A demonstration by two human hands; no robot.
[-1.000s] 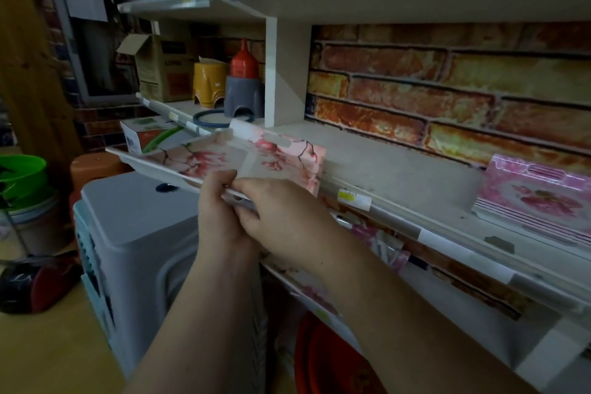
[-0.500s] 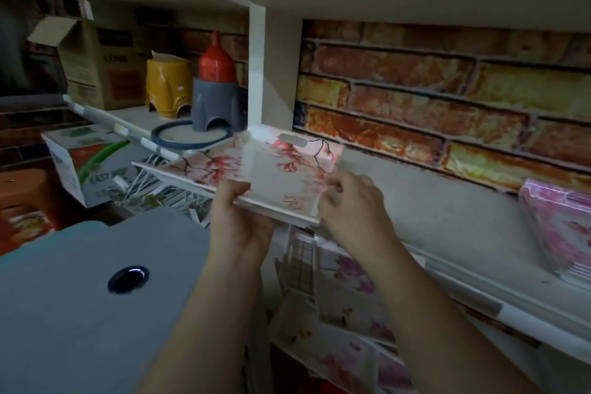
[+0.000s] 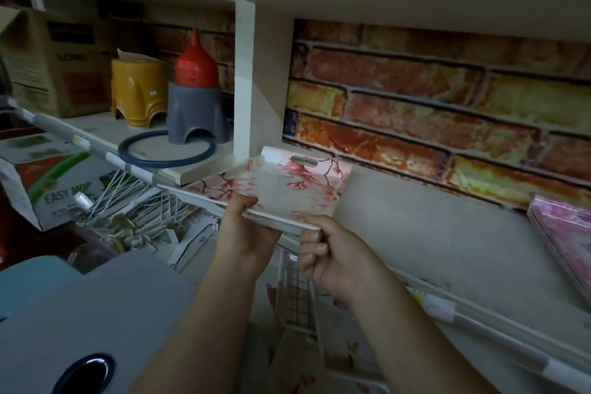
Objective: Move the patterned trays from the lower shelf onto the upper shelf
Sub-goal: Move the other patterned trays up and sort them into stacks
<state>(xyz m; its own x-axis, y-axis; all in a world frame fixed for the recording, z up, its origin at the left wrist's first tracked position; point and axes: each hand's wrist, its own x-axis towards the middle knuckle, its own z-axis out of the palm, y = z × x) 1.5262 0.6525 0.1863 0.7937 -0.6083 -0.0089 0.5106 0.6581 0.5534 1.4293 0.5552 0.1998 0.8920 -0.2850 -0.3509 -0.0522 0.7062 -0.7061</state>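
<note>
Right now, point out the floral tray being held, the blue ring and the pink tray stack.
floral tray (image 3: 281, 193), head view, bare centre.
blue ring (image 3: 166, 164), head view, front edge.
pink tray stack (image 3: 566, 224), head view, top tray.

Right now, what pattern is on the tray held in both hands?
Pink-red blossoms on dark branches over a pale cream ground on the tray; the head view shows it.

The scene is dimly lit overall. The strongest light is seen on the red and yellow brick-patterned back wall (image 3: 415, 105), which is lit from above and in front. A deep shadow is cast across the left side, where the brown cardboard box (image 3: 54, 64) is barely readable. The lower left corner is darkened further. Straight shelf edges are bowed by wide-angle distortion. The stack of pink patterned trays (image 3: 566, 233) at the right edge is blurred, and fine detail is softened throughout.
</note>
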